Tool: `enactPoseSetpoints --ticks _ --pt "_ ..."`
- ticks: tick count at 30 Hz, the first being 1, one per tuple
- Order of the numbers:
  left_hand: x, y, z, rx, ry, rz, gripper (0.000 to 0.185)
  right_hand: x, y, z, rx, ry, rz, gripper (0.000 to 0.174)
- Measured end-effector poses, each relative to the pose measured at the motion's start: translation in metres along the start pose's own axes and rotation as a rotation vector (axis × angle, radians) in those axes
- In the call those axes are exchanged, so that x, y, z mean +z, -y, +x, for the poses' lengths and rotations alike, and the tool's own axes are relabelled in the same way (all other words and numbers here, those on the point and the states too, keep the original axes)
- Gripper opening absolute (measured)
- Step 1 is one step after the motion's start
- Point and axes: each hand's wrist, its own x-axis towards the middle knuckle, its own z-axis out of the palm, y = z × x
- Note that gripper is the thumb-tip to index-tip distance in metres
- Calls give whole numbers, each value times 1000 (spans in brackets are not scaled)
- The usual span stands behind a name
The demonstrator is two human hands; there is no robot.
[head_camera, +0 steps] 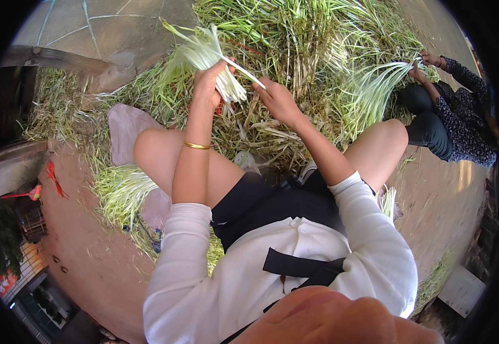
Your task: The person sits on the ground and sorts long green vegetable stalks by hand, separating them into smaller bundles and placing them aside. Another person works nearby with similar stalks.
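My left hand (210, 81), above my left knee, is closed around a bunch of pale leafy stalks (230, 86); their white ends point down to the right and their leaves fan up to the left. My right hand (277, 99) pinches the white end of a single stalk (245, 72), which slants across the top of the bunch. Beneath both hands spreads a large heap of green and dry, straw-coloured stalks (301, 56). A bundle of pale green stalks (122, 189) lies on a mauve cloth beside my left thigh.
At the right a co-worker (456, 112) sits holding long green stalks (380, 86). A wooden beam (60, 59) lies at the upper left. Red strips (53, 178) are on the bare ground at the left. More cut stalks (388, 202) lie beside my right hip.
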Motion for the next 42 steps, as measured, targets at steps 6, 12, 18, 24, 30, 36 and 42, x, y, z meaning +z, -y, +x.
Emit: enactPoseSetpoints --ticks 6,12,18,24,30,36,42 --pt "11 27 6 -109 71 -90 31 4 0 38 155 94 -231 34" --pt "16 30 16 -181 52 -54 23 0 -43 58 109 344 126 34" --pt "18 23 25 -151 22 -182 20 -50 -123 133 379 -353 -443 37" --pt "24 27 28 -181 -22 -48 16 -66 -142 143 234 -417 -221 33" --pt "37 37 41 -98 -56 82 31 -52 -108 76 103 -345 303 25" --pt "50 47 36 -127 12 187 27 -29 -74 44 62 -202 492 22" --pt "53 38 26 -93 81 393 26 -30 -57 35 -48 -136 313 21"
